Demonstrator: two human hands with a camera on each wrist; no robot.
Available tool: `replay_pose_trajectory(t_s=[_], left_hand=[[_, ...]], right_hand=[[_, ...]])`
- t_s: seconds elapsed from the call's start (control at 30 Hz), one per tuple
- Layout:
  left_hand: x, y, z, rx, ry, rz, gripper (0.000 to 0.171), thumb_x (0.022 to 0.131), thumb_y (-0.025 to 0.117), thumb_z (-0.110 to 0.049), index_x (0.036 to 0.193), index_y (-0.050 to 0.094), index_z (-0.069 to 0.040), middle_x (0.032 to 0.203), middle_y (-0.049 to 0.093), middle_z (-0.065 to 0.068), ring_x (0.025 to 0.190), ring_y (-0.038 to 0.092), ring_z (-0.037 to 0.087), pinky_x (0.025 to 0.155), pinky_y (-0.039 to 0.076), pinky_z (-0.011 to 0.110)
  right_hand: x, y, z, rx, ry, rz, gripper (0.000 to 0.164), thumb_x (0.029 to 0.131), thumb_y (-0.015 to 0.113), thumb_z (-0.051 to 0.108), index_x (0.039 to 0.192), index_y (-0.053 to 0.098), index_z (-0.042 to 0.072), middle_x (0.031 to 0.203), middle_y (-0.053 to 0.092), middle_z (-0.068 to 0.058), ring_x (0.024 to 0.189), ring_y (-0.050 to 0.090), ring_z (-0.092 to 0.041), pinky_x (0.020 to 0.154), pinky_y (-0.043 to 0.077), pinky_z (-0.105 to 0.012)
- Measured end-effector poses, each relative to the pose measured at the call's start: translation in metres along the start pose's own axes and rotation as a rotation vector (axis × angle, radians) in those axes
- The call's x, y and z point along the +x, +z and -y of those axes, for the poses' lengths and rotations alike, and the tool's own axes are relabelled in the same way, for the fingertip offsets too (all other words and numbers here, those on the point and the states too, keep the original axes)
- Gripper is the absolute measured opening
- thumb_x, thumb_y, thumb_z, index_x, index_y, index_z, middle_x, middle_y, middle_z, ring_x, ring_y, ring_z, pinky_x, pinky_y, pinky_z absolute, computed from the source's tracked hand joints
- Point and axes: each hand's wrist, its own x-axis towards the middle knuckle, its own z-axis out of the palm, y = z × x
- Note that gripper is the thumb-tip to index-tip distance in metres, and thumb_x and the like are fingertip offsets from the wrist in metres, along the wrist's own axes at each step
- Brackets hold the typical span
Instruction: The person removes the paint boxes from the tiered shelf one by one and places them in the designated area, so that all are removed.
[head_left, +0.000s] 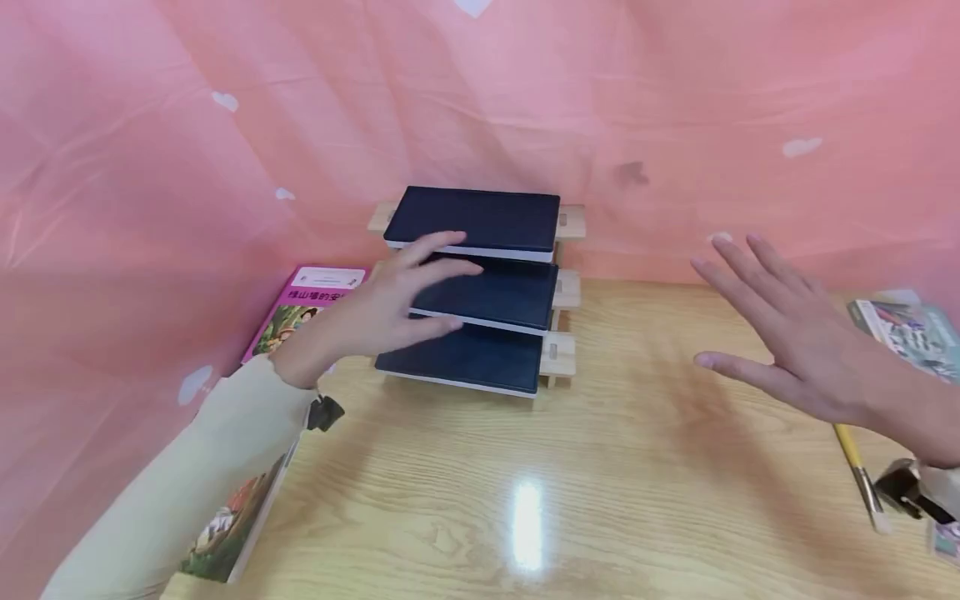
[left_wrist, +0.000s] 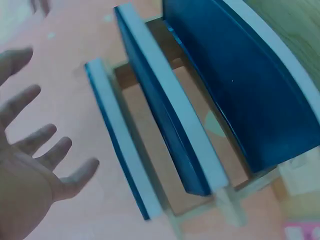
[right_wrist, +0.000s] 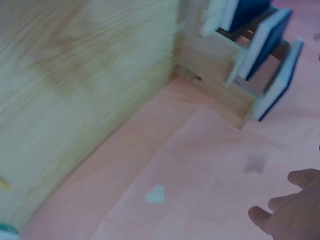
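Note:
A three-tier wooden rack [head_left: 572, 222] stands at the back of the table. Each tier bears a flat, dark navy slab with a white edge, like a hardcover book: the top one [head_left: 480, 218], the middle one [head_left: 502, 293] and the lowest one [head_left: 468, 357]. In the head view my left hand [head_left: 382, 304] overlaps the rack's left side and hides part of it. The left wrist view shows that hand [left_wrist: 25, 185] apart from the slabs, fingers spread, holding nothing. Off to the right, my right hand [head_left: 817, 350] hovers above the table with fingers extended, likewise holding nothing.
A purple picture book [head_left: 327, 277] lies left of the rack, with another book [head_left: 228, 525] nearer me. At the right are an illustrated book [head_left: 911, 333] and a yellow-handled paintbrush [head_left: 851, 454]. Pink cloth [head_left: 480, 100] hangs behind the wooden table [head_left: 615, 500].

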Motion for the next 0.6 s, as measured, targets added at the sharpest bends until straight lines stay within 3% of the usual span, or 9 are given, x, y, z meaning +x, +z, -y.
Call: replay_pose_trajectory(t_s=[0.17, 0.3, 0.47, 0.53, 0.6], left_hand=[[-0.024, -0.012, 0.003, -0.335, -0.180, -0.262, 0.041, 0.080, 0.066, -0.008, 0.120, 0.056, -0.010, 0.131, 0.042, 0.004, 0.118, 0.041, 0.017, 0.091, 0.040, 0.046], [-0.044, -0.013, 0.011, -0.463, -0.344, -0.405, 0.039, 0.079, 0.062, 0.005, 0.117, 0.053, 0.003, 0.120, 0.050, 0.014, 0.110, 0.049, 0.023, 0.089, 0.044, 0.042], [-0.069, 0.024, 0.058, -0.629, -0.665, -0.518, 0.037, 0.083, 0.061, -0.002, 0.119, 0.054, -0.005, 0.118, 0.053, 0.009, 0.110, 0.051, 0.023, 0.087, 0.045, 0.025], [-0.078, 0.044, 0.077, -0.703, -0.796, -0.550, 0.037, 0.084, 0.061, -0.010, 0.120, 0.054, -0.011, 0.120, 0.052, 0.006, 0.110, 0.051, 0.020, 0.087, 0.045, 0.024], [-0.086, 0.062, 0.091, -0.773, -0.883, -0.564, 0.040, 0.084, 0.061, -0.013, 0.123, 0.052, -0.013, 0.123, 0.050, 0.007, 0.108, 0.051, 0.020, 0.088, 0.045, 0.027]], right_hand=[[0.009, 0.003, -0.004, 0.153, 0.018, -0.087, 0.085, 0.079, 0.067, 0.019, 0.145, 0.014, 0.018, 0.150, 0.008, -0.010, 0.136, 0.001, -0.032, 0.104, 0.001, -0.059], [0.021, 0.005, -0.008, 0.212, 0.062, -0.153, 0.086, 0.079, 0.067, 0.014, 0.145, 0.013, 0.021, 0.149, 0.011, -0.007, 0.136, 0.007, -0.027, 0.106, 0.007, -0.056], [0.038, 0.008, -0.012, 0.261, 0.197, -0.225, 0.082, 0.081, 0.065, 0.016, 0.144, 0.015, 0.031, 0.148, 0.017, 0.004, 0.128, 0.028, -0.036, 0.100, 0.022, -0.057], [0.047, 0.011, -0.014, 0.290, 0.228, -0.240, 0.079, 0.082, 0.065, 0.018, 0.143, 0.017, 0.034, 0.147, 0.020, 0.006, 0.121, 0.035, -0.042, 0.095, 0.027, -0.059], [0.057, 0.015, -0.015, 0.312, 0.242, -0.244, 0.077, 0.082, 0.064, 0.021, 0.142, 0.018, 0.036, 0.146, 0.023, 0.007, 0.115, 0.040, -0.046, 0.090, 0.031, -0.061]])
